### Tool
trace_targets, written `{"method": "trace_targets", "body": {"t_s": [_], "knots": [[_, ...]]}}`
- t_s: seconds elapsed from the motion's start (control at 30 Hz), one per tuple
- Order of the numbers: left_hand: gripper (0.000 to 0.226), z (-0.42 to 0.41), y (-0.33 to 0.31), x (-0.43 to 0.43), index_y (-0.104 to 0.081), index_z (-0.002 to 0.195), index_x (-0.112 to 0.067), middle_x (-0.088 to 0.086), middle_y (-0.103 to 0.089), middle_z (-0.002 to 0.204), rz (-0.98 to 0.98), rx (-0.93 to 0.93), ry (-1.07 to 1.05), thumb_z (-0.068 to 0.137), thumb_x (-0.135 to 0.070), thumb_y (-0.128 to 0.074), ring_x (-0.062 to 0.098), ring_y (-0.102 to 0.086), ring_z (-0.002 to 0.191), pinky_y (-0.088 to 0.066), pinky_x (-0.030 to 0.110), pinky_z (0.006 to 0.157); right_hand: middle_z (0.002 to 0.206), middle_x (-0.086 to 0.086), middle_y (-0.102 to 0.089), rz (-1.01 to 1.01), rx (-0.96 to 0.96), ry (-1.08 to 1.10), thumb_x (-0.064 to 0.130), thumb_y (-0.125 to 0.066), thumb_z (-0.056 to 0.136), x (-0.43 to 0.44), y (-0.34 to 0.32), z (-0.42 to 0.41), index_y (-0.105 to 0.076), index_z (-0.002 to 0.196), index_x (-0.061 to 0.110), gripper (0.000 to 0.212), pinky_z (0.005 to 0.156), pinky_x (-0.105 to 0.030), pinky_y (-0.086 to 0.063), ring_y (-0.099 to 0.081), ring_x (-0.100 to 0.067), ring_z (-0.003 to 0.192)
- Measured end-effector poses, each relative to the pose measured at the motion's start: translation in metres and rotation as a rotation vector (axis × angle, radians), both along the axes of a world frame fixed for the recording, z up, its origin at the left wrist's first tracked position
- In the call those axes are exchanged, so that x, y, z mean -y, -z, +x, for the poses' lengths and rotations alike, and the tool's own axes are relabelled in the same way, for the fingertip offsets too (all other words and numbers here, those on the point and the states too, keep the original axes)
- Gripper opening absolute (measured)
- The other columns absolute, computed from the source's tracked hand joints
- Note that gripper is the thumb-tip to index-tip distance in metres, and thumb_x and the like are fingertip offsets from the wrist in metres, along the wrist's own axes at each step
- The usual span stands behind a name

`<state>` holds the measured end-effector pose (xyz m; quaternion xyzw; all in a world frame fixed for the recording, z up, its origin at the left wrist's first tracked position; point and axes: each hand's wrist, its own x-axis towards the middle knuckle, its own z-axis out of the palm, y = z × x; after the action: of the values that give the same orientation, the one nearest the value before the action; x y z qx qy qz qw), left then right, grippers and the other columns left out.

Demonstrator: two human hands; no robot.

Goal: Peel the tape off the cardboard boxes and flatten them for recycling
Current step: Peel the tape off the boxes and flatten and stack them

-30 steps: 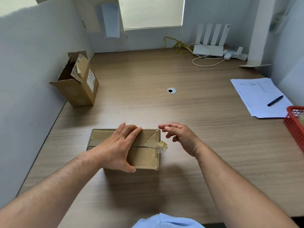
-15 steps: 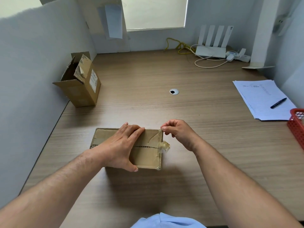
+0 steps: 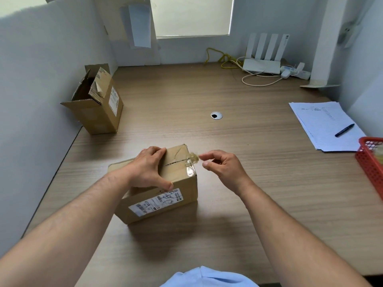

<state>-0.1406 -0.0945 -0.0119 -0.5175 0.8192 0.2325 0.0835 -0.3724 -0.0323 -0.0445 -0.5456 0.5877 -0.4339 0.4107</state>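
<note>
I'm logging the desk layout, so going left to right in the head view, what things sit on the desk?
From the left: open cardboard box → taped box → cable hole → router → stack of paper → red basket.

Soft window daylight, wide-angle edge distortion

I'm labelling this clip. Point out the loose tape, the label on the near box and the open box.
Loose tape [image 3: 191,159], head view: the crumpled wad.
Label [image 3: 157,201], head view: middle of the white sticker on the near box [image 3: 187,185].
Open box [image 3: 97,119], head view: its plain cardboard side.
</note>
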Motion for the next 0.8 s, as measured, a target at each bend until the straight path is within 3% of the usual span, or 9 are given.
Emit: {"method": "trace_targets", "body": {"t_s": [0.13,0.3,0.43,0.53,0.63,0.7,0.8], "knots": [[0.137,-0.004,-0.008,0.011,-0.017,0.154,-0.018,-0.002,-0.022,0.153,0.028,-0.006,-0.041,0.038,-0.079,-0.056,0.016,-0.023,0.139,-0.027,0.032,0.114,0.113,0.009,-0.062,-0.084,-0.150,0.079,0.013,-0.066,0.087,-0.002,0.002,0.002,-0.060,0.128,0.020,0.042,0.090,-0.032,-0.052,-0.059,-0.018,0.078],[0.132,-0.006,-0.014,0.018,-0.026,0.152,-0.020,-0.001,-0.029,0.149,0.058,0.033,-0.067,0.037,-0.078,-0.051,0.018,-0.033,0.134,-0.033,0.033,0.109,0.114,0.008,-0.057,-0.177,-0.193,0.216,0.016,-0.069,0.085,-0.004,0.010,0.007,-0.045,0.141,0.018,0.061,0.084,-0.035,-0.055,-0.053,-0.018,0.064],[0.126,-0.008,-0.016,0.021,-0.031,0.150,-0.024,0.000,-0.035,0.144,0.095,0.020,-0.100,0.039,-0.077,-0.055,0.019,-0.039,0.126,-0.037,0.034,0.104,0.099,0.007,-0.059,-0.264,-0.382,0.162,0.021,-0.071,0.084,-0.006,0.005,0.006,-0.063,0.117,0.016,0.034,0.075,-0.024,-0.049,-0.051,-0.005,0.063],[0.110,-0.013,-0.016,0.019,-0.035,0.149,-0.025,-0.001,-0.044,0.130,0.149,-0.006,-0.106,0.051,-0.069,-0.059,0.015,-0.041,0.111,-0.035,0.028,0.091,0.092,0.006,-0.060,-0.327,-0.537,0.085,0.026,-0.074,0.081,-0.004,0.007,0.012,-0.066,0.101,0.015,0.025,0.068,-0.025,-0.050,-0.055,-0.010,0.064],[0.116,-0.015,-0.016,0.019,-0.036,0.148,-0.026,-0.004,-0.043,0.119,0.165,-0.011,-0.121,0.044,-0.073,-0.057,0.015,-0.042,0.109,-0.036,0.029,0.091,0.086,0.004,-0.064,-0.415,-0.673,0.081,0.026,-0.074,0.078,0.000,0.012,0.015,-0.065,0.094,0.013,0.022,0.060,-0.024,-0.049,-0.059,-0.014,0.062],[0.114,-0.014,-0.015,0.020,-0.037,0.147,-0.027,-0.003,-0.044,0.121,0.169,-0.010,-0.132,0.045,-0.073,-0.058,0.016,-0.043,0.110,-0.038,0.030,0.092,0.081,0.002,-0.066,-0.492,-0.721,0.108,0.024,-0.070,0.077,0.003,0.012,0.017,-0.065,0.089,0.012,0.017,0.056,-0.021,-0.047,-0.060,-0.014,0.059],[0.096,-0.014,-0.012,0.021,-0.036,0.148,-0.025,0.001,-0.046,0.130,0.162,-0.022,-0.140,0.068,-0.064,-0.070,0.017,-0.042,0.110,-0.037,0.030,0.095,0.078,0.001,-0.065,-0.573,-0.766,0.130,0.025,-0.056,0.082,0.008,0.009,0.016,-0.065,0.084,0.013,0.015,0.052,-0.018,-0.045,-0.061,-0.015,0.059]]}}
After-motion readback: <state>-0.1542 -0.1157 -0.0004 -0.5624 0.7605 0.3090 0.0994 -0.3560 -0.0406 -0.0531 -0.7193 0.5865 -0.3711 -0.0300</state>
